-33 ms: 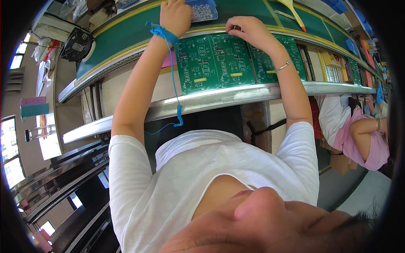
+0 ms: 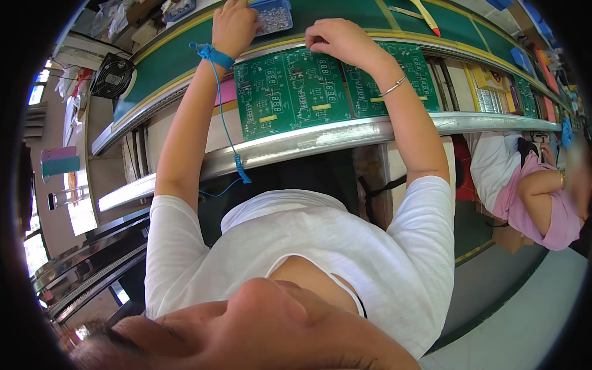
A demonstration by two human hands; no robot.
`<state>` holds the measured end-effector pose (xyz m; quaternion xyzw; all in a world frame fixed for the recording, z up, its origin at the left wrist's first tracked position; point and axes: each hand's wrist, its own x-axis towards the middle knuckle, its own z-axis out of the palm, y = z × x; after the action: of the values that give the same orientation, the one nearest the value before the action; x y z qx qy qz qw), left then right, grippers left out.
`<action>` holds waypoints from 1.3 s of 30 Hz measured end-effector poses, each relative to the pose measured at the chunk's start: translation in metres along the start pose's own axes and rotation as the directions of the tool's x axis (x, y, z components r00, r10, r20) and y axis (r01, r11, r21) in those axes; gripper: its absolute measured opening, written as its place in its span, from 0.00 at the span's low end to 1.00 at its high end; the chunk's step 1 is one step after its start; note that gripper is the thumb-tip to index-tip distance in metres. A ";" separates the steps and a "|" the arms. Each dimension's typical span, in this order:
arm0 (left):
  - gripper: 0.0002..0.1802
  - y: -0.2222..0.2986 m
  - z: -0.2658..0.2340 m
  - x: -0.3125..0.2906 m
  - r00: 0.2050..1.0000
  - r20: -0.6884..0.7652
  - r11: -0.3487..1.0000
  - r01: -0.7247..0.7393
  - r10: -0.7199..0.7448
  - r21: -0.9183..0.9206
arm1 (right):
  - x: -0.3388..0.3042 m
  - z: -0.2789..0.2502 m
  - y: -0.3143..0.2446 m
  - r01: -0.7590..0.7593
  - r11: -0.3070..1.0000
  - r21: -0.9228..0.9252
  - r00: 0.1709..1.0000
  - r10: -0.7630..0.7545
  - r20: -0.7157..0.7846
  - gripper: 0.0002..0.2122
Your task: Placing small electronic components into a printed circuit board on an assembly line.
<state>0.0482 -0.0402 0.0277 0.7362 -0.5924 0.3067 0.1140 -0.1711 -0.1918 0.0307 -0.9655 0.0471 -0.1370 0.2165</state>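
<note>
My left hand [image 2: 234,31], with a blue strap [image 2: 216,55] and coiled cord at its wrist, is beside a blue tray [image 2: 291,18] of small pale parts. Its fingers are bent together, and their tips are partly hidden. Over the far edge of the green circuit boards [image 2: 296,92], my right hand [image 2: 339,40] curls with thumb and forefinger close together. Anything pinched there is too small to make out. The boards lie side by side between metal rails and carry digit displays and small yellow parts. A bracelet circles my right wrist.
A metal rail [image 2: 296,145] runs along the near side of the boards. Beyond them is a green belt [image 2: 333,13] with a yellow-handled brush [image 2: 425,15] on it. A black fan [image 2: 113,75] stands at left. A person in pink [image 2: 536,197] sits at right.
The whole view has shifted, so the boards, tray and both hands appear farther left. Relative to the boards, both hands keep nearly the same places.
</note>
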 end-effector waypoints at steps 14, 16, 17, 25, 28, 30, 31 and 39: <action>0.08 -0.003 -0.016 -0.010 0.995 -0.095 0.829 -0.024 -0.035 -0.558 | 0.000 0.007 0.005 -0.011 0.999 0.031 0.993 0.008 0.118 0.04; 0.08 -0.003 -0.030 -0.027 0.988 0.068 0.652 0.141 -0.136 -0.745 | 0.000 0.008 0.005 -0.011 0.999 0.039 0.994 0.007 0.111 0.05; 0.08 -0.005 -0.034 -0.033 0.988 0.069 0.651 0.142 -0.136 -0.746 | 0.000 0.008 0.004 -0.014 0.999 0.047 0.995 0.009 0.101 0.05; 0.08 -0.019 -0.039 -0.072 0.789 0.601 -0.034 0.602 -0.127 -0.797 | 0.001 0.009 0.002 0.004 0.999 0.033 0.995 -0.007 0.102 0.06; 0.09 -0.015 -0.042 -0.073 0.769 0.628 -0.069 0.625 -0.117 -0.778 | 0.001 0.006 -0.001 -0.017 1.000 0.001 0.989 0.016 0.145 0.07; 0.10 -0.020 -0.035 -0.076 0.757 0.649 -0.040 0.648 -0.077 -0.761 | 0.001 0.010 0.004 -0.013 1.000 -0.010 0.991 0.014 0.130 0.07; 0.10 -0.022 -0.034 -0.076 0.757 0.649 -0.041 0.648 -0.079 -0.761 | 0.001 0.011 0.005 -0.011 1.000 -0.011 0.991 0.012 0.131 0.07; 0.09 -0.023 -0.029 -0.076 0.769 0.638 -0.191 0.621 -0.034 -0.760 | 0.002 0.011 0.006 -0.004 1.000 -0.012 0.992 0.006 0.130 0.06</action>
<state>0.0520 0.0423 0.0104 0.5847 -0.4014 -0.4237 0.5634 -0.1660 -0.1929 0.0188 -0.9735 0.0361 -0.0730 0.2135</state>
